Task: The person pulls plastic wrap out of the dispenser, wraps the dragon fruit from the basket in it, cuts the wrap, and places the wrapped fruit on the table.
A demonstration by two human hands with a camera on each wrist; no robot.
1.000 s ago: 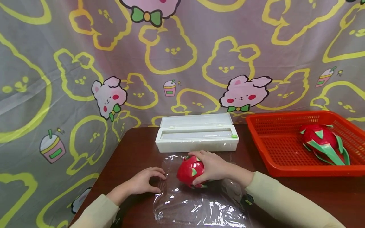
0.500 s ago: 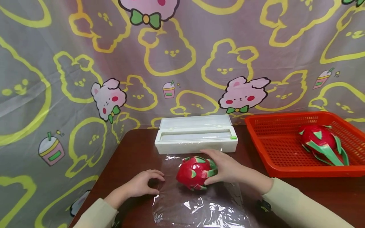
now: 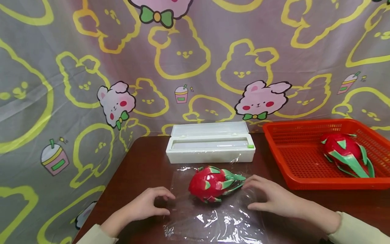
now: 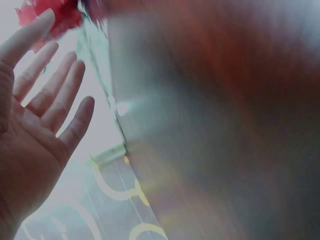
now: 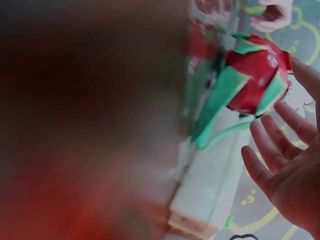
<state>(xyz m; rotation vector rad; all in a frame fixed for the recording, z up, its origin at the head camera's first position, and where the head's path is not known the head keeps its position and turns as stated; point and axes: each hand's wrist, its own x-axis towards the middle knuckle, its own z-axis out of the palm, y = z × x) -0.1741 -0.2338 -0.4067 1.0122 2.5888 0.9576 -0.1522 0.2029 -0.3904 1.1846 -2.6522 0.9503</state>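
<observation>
A red dragon fruit (image 3: 207, 184) with green leafy scales lies on its side on a sheet of clear plastic wrap (image 3: 210, 223), its leaf tips pointing right in the head view. To its left is my left hand (image 3: 149, 205), fingers loosely curved, holding nothing, close to the sheet's left edge. On the other side my right hand (image 3: 271, 198) is apart from the fruit's body, with its fingertips near the leaf tips and nothing in its grasp. Both wrist views show spread fingers, with the dragon fruit (image 5: 255, 75) past the fingertips in the right one.
Behind the fruit stands a white plastic-wrap dispenser box (image 3: 210, 156), lid raised, a roll inside and a green slider at its right end. A red basket (image 3: 300, 183) at right holds another dragon fruit (image 3: 341, 147). A patterned cloth (image 3: 195, 67) hangs behind the dark wooden table (image 3: 143, 159).
My right hand has let go of the dragon fruit and drawn away to the right, uncovering its green leaves. The fruit stays on the wrap. My left hand has shifted slightly down.
</observation>
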